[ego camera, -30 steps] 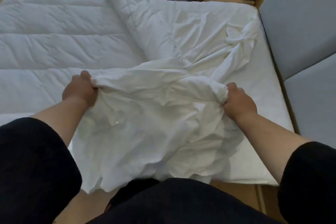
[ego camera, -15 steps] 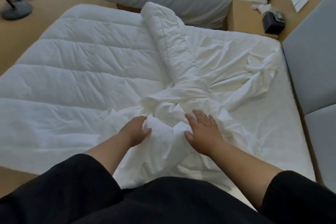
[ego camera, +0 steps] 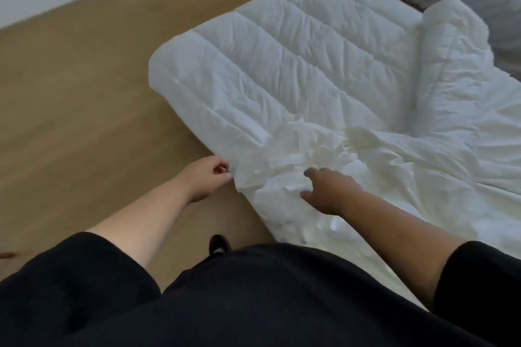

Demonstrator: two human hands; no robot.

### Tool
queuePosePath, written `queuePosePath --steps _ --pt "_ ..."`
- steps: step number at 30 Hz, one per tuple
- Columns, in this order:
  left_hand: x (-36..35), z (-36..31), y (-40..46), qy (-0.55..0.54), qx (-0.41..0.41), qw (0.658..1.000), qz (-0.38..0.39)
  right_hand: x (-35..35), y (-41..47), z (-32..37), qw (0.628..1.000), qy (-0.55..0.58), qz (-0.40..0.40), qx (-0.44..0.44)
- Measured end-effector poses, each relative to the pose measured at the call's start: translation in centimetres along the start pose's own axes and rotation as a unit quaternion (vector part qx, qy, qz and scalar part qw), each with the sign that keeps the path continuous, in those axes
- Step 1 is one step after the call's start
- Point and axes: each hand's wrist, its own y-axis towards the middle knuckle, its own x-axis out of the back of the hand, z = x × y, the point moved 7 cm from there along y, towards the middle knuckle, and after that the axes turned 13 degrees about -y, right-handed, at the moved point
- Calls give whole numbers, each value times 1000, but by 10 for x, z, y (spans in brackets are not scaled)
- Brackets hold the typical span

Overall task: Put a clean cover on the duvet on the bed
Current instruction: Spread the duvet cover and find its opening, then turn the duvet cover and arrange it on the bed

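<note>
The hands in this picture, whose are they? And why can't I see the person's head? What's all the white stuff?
The camera sits on the person's head and looks down, so you see only their arms and black clothes. The left hand is by the edge of the bed, its fingers curled right next to a crumpled white cover; the picture is too blurry to tell if it pinches the cloth. The right hand reaches out with loose fingers over the cover. The puffy striped thing is the duvet, spread on the bed, one side rolled up.

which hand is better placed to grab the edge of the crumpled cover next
Probably the left hand: its fingertips are at the near edge of the crumpled cover. The right hand reaches open over the cover's middle.
</note>
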Motion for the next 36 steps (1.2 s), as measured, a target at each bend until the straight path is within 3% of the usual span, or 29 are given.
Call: queuePosePath --steps 6,9,18,25,31,36 --pt "96 83 -62 -178 18 980 -86 91 2 114 993 78 -28 89" --pt "152 120 -92 -229 11 968 -99 132 -7 181 984 121 -49 124" --pt "283 184 -136 -343 -37 901 -264 205 -5 341 950 206 -157 173" --pt "335 208 -89 -360 13 892 -272 212 71 393 936 307 -87 149" --pt "415 231 -7 -325 49 891 -313 261 186 437 957 224 -57 175" --pt "505 229 75 -305 73 901 -301 360 296 494 967 101 -60 228"
